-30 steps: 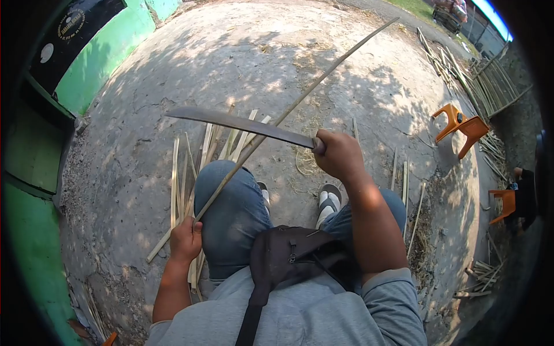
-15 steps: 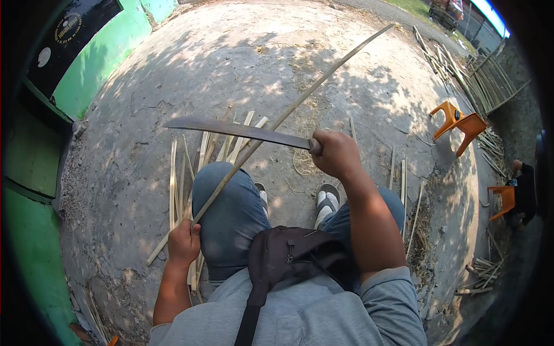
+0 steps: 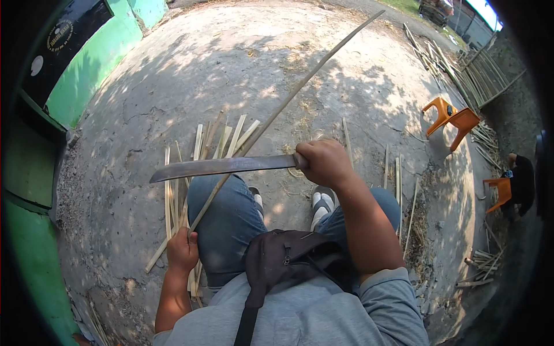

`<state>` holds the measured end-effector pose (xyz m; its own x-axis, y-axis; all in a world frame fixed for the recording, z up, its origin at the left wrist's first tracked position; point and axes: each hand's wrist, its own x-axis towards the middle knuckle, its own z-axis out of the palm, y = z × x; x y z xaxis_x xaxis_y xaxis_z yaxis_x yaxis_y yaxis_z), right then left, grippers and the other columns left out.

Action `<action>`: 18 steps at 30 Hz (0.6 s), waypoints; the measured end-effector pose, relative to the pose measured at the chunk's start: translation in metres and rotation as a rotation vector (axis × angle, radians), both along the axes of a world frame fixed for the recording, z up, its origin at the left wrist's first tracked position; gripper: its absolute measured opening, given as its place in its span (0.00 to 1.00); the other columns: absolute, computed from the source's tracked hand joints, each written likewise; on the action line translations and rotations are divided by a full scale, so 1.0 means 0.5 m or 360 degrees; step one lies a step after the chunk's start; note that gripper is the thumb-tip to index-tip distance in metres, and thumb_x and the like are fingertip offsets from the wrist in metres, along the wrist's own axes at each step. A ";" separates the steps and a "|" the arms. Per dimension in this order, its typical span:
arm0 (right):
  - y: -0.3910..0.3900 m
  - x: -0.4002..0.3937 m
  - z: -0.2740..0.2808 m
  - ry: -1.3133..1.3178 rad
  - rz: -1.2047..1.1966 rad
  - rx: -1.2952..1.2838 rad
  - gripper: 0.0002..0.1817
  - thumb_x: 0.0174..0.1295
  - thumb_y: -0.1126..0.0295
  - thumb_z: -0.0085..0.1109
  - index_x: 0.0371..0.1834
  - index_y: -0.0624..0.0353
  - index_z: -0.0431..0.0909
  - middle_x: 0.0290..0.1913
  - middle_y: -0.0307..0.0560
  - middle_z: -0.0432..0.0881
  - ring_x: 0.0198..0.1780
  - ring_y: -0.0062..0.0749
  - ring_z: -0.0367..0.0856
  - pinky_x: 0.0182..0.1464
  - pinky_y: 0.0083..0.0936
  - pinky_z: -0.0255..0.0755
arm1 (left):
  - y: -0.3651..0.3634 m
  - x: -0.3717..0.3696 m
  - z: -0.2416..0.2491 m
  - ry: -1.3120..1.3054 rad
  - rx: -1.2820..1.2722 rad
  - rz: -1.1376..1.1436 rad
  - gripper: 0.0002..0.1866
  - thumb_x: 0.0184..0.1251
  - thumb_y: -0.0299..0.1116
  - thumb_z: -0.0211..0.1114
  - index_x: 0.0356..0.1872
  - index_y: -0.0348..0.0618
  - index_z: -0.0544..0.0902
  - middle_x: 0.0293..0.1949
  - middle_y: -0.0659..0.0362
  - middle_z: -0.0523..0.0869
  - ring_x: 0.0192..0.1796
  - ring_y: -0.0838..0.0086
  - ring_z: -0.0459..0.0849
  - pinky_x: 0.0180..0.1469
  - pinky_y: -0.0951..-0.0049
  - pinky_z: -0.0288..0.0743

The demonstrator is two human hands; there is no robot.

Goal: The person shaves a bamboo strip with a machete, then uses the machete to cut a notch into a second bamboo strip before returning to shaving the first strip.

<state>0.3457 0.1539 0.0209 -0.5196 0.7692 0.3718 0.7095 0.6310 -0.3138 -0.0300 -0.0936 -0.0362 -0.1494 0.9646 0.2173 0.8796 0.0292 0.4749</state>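
Note:
My right hand [image 3: 324,164] is closed round the short handle of a long machete [image 3: 225,166], whose blade points left across the view above my knees. The blade crosses a long thin bamboo strip [image 3: 300,85], which slants from lower left to upper right. My left hand [image 3: 182,249] grips the strip's lower end beside my left knee. Several pale split bamboo pieces [image 3: 235,136] lie on the ground beyond and beside that knee. Whether the blade touches the strip cannot be told.
An orange stool [image 3: 461,120] stands at the right, with a person in black [image 3: 522,187] by another orange stool [image 3: 501,192]. More bamboo [image 3: 386,167] lies right of my knees and along the right edge. A green wall [image 3: 86,75] borders the left.
The machete has moved down along the strip towards my left hand, and my right hand has lowered with it. My left hand still holds the strip. The view has shifted slightly.

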 end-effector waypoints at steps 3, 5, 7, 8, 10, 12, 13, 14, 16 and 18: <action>0.034 0.022 -0.008 -0.0123 -0.0130 -0.0030 0.09 0.63 0.62 0.63 0.29 0.52 0.81 0.28 0.53 0.84 0.34 0.57 0.85 0.40 0.52 0.78 | -0.004 0.003 0.005 0.0021 0.0010 0.0036 0.28 0.84 0.56 0.54 0.32 0.38 0.75 0.23 0.41 0.79 0.29 0.36 0.82 0.29 0.47 0.72; 0.052 0.040 -0.011 0.0167 -0.0331 -0.0237 0.10 0.64 0.61 0.67 0.30 0.55 0.81 0.29 0.57 0.84 0.35 0.60 0.84 0.39 0.53 0.76 | -0.006 0.005 0.000 0.0022 0.0020 0.0051 0.28 0.84 0.55 0.54 0.32 0.38 0.76 0.23 0.41 0.80 0.30 0.36 0.82 0.30 0.46 0.73; 0.056 0.045 0.001 0.0260 -0.0446 -0.0334 0.12 0.63 0.61 0.70 0.31 0.56 0.81 0.30 0.57 0.84 0.36 0.61 0.84 0.39 0.53 0.75 | -0.001 0.005 -0.004 0.0012 0.0030 0.0062 0.28 0.84 0.55 0.54 0.33 0.38 0.76 0.24 0.40 0.81 0.30 0.35 0.83 0.30 0.46 0.73; 0.051 0.042 0.002 0.0298 -0.0462 -0.0330 0.12 0.63 0.61 0.71 0.31 0.56 0.81 0.30 0.57 0.85 0.36 0.62 0.84 0.39 0.53 0.75 | -0.001 0.003 -0.005 0.0006 0.0024 0.0061 0.28 0.84 0.55 0.54 0.33 0.38 0.76 0.24 0.40 0.81 0.30 0.35 0.83 0.30 0.45 0.73; 0.032 0.033 0.004 0.0314 -0.0413 -0.0341 0.13 0.63 0.60 0.72 0.31 0.56 0.81 0.30 0.57 0.85 0.36 0.62 0.84 0.39 0.53 0.75 | -0.001 0.004 -0.006 -0.0012 0.0014 0.0055 0.28 0.84 0.55 0.54 0.33 0.38 0.77 0.24 0.40 0.81 0.31 0.35 0.83 0.31 0.45 0.74; 0.003 0.011 0.010 0.0280 -0.0281 -0.0365 0.14 0.64 0.58 0.72 0.33 0.56 0.80 0.30 0.57 0.85 0.35 0.62 0.84 0.39 0.53 0.75 | -0.001 0.003 -0.005 -0.0028 0.0013 0.0045 0.28 0.84 0.56 0.54 0.32 0.38 0.77 0.24 0.40 0.81 0.31 0.35 0.83 0.31 0.45 0.74; -0.008 0.002 0.004 0.0240 -0.0197 -0.0262 0.14 0.62 0.58 0.72 0.33 0.54 0.80 0.28 0.54 0.84 0.34 0.60 0.85 0.39 0.52 0.76 | 0.000 0.001 -0.006 -0.0035 0.0011 0.0038 0.28 0.84 0.56 0.54 0.32 0.38 0.77 0.24 0.40 0.81 0.31 0.35 0.83 0.31 0.45 0.74; -0.009 0.000 0.001 0.0162 -0.0097 -0.0138 0.12 0.61 0.60 0.71 0.32 0.55 0.79 0.27 0.53 0.83 0.33 0.60 0.84 0.37 0.52 0.76 | 0.000 -0.001 -0.009 -0.0040 0.0013 0.0032 0.29 0.84 0.56 0.54 0.32 0.38 0.77 0.24 0.40 0.81 0.31 0.35 0.83 0.31 0.45 0.74; -0.005 -0.006 0.003 0.0009 0.0103 0.0117 0.11 0.60 0.65 0.70 0.30 0.56 0.78 0.26 0.52 0.81 0.32 0.59 0.83 0.35 0.51 0.75 | 0.002 -0.004 -0.008 -0.0035 0.0028 0.0028 0.29 0.84 0.57 0.54 0.32 0.38 0.77 0.24 0.40 0.81 0.31 0.35 0.83 0.31 0.45 0.74; 0.004 0.003 0.009 -0.0069 0.0017 0.0133 0.08 0.61 0.61 0.67 0.32 0.52 0.81 0.26 0.49 0.82 0.34 0.56 0.85 0.38 0.51 0.77 | 0.001 -0.003 -0.005 -0.0019 0.0042 0.0038 0.29 0.83 0.57 0.54 0.31 0.38 0.76 0.23 0.41 0.81 0.30 0.35 0.83 0.31 0.45 0.74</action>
<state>0.3473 0.1559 0.0256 -0.5448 0.7308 0.4113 0.7143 0.6613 -0.2288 -0.0314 -0.0934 -0.0389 -0.1750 0.9547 0.2407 0.8731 0.0375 0.4861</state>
